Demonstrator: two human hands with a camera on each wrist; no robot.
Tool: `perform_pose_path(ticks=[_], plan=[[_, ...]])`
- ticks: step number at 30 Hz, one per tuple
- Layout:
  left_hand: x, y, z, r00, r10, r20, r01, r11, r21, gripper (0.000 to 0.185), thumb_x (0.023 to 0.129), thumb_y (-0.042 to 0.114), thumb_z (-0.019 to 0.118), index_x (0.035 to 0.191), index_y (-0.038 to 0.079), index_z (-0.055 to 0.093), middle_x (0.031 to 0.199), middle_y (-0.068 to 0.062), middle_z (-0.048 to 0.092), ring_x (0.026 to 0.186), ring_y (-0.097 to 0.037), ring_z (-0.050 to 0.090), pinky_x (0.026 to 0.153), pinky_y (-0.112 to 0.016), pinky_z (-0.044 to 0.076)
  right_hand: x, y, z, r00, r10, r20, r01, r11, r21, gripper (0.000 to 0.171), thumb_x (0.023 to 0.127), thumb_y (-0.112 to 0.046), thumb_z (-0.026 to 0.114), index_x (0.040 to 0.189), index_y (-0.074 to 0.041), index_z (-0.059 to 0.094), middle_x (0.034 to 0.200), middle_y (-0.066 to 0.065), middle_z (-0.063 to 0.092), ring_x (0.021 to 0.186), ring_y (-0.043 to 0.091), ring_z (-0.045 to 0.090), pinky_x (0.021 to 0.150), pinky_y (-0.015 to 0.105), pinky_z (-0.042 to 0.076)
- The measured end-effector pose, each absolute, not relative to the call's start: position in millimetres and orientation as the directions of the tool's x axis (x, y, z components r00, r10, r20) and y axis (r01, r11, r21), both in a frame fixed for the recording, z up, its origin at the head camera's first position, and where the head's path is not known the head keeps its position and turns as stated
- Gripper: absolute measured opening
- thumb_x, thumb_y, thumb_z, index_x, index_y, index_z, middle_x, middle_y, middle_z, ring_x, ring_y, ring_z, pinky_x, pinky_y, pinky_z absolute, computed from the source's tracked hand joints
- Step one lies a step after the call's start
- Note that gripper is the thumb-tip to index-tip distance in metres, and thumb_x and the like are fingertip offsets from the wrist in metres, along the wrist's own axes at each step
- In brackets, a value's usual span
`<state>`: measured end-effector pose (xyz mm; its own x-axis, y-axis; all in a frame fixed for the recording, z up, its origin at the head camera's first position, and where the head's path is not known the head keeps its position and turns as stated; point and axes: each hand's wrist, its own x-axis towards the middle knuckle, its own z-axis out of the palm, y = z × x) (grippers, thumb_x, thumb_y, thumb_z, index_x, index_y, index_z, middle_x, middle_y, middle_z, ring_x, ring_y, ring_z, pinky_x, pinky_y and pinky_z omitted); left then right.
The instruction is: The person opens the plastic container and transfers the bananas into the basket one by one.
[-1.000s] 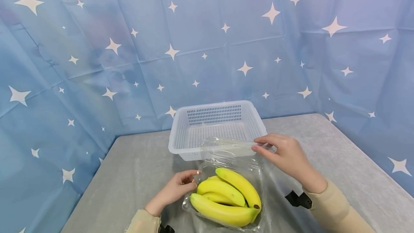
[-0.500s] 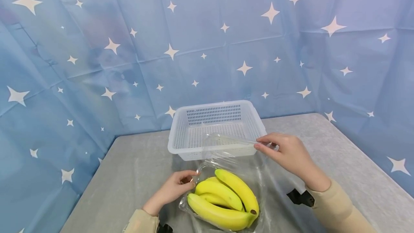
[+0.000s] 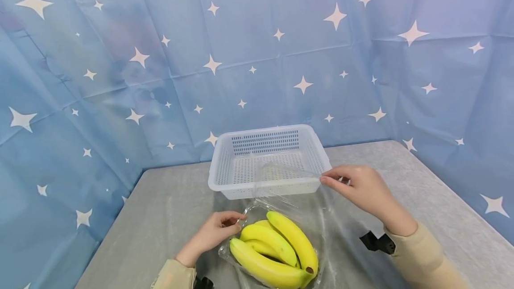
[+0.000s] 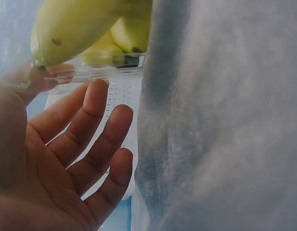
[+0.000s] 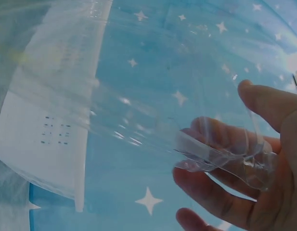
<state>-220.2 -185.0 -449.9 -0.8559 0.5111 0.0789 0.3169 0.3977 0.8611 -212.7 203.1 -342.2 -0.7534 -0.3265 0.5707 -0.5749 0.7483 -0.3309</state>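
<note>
The clear lid point(image 3: 289, 175) is being pinched by the right hand point(image 3: 359, 186), the tray point(image 3: 246, 211) by the left hand point(image 3: 214, 233); with a slipped grip, the bananas point(image 3: 277, 251) risk being spilled.

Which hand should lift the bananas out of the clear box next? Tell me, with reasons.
Likely the left hand: it rests at the clear box edge right beside the bananas, fingers holding little. The right hand is busy pinching the open lid up over the white basket.
</note>
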Motion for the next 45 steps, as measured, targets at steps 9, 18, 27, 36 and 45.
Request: perform_pose_path(ticks=[9,18,27,36,45], plan=[[-221,-188,-450,-0.871,0.485,0.072,0.298,0.407,0.863,0.025,0.094,0.017,0.063,0.112,0.003,0.071,0.106,-0.008,0.069,0.081,-0.012,0.061,0.07,-0.026,0.05,-210,207,-334,-0.822,-0.35,0.45,-0.519,0.786,-0.336,0.017,0.091,-0.036,0.067,0.089,-0.022,0.078,0.077,-0.016,0.064,0.061,0.002,0.051,0.057,0.028,0.044],[-222,-190,-447,-0.891,0.448,0.069,0.277,0.417,0.866,0.02,0.094,0.019,0.064,0.104,0.005,0.073,0.1,-0.007,0.07,0.077,-0.016,0.062,0.067,-0.028,0.05,-210,211,-332,-0.85,-0.364,0.381,-0.495,0.8,-0.34,0.017,0.092,-0.035,0.067,0.091,-0.022,0.078,0.068,-0.016,0.056,0.056,0.004,0.043,0.055,0.027,0.037],[-216,-185,-429,-0.914,0.405,0.034,0.236,0.459,0.857,0.016,0.092,0.011,0.065,0.099,-0.001,0.073,0.093,-0.01,0.07,0.076,-0.024,0.063,0.066,-0.028,0.05,-208,216,-333,-0.847,-0.384,0.368,-0.501,0.809,-0.308,0.016,0.093,-0.035,0.065,0.085,-0.026,0.076,0.067,-0.018,0.055,0.058,0.003,0.043,0.056,0.027,0.038],[-208,-183,-416,-0.928,0.369,0.056,0.239,0.471,0.849,0.014,0.091,0.01,0.066,0.095,-0.001,0.074,0.088,-0.01,0.07,0.069,-0.016,0.06,0.063,-0.028,0.048,-207,220,-331,-0.848,-0.421,0.321,-0.509,0.816,-0.274,0.016,0.09,-0.029,0.068,0.075,-0.03,0.072,0.063,-0.019,0.049,0.056,0.001,0.041,0.054,0.026,0.037],[-225,-193,-443,-0.95,0.305,0.069,0.225,0.514,0.828,0.014,0.089,0.023,0.07,0.093,0.011,0.076,0.085,0.001,0.07,0.066,-0.013,0.057,0.06,-0.028,0.047,-205,221,-330,-0.861,-0.456,0.226,-0.505,0.82,-0.27,0.039,0.091,-0.032,0.066,0.056,-0.029,0.051,0.056,-0.019,0.034,0.052,-0.001,0.031,0.051,0.024,0.03]])
